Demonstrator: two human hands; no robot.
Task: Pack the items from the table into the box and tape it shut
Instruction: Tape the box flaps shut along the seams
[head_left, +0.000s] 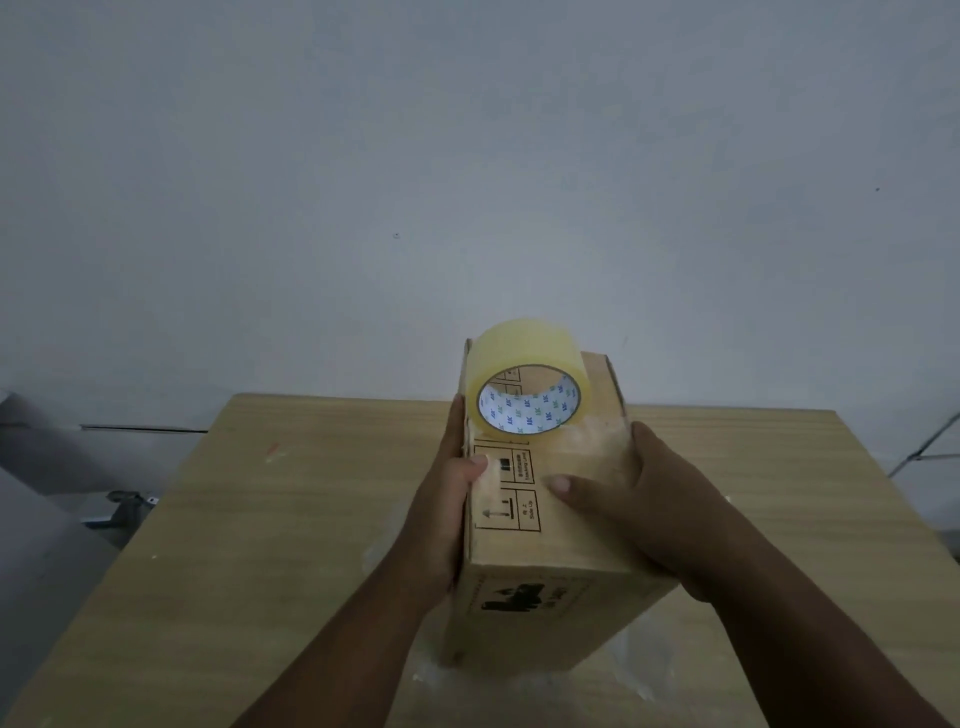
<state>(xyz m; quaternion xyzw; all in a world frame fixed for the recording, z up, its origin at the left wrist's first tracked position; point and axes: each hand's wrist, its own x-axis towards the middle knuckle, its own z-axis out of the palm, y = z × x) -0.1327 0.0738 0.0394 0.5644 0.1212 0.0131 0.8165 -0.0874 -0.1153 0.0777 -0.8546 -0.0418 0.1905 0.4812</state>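
Forearms come in from the bottom edge. Beneath them spreads the pale wooden bench. Over its middle a long, closed cardboard box lies lengthwise, pointing away from the camera; whether it rests on the bench I cannot tell. The left hand grips the box's left side, thumb on top; the right hand grips the right side, thumb across the top. A roll of clear tape stands on edge at the far end of the box top, touching a strip of tape stuck across the cardboard.
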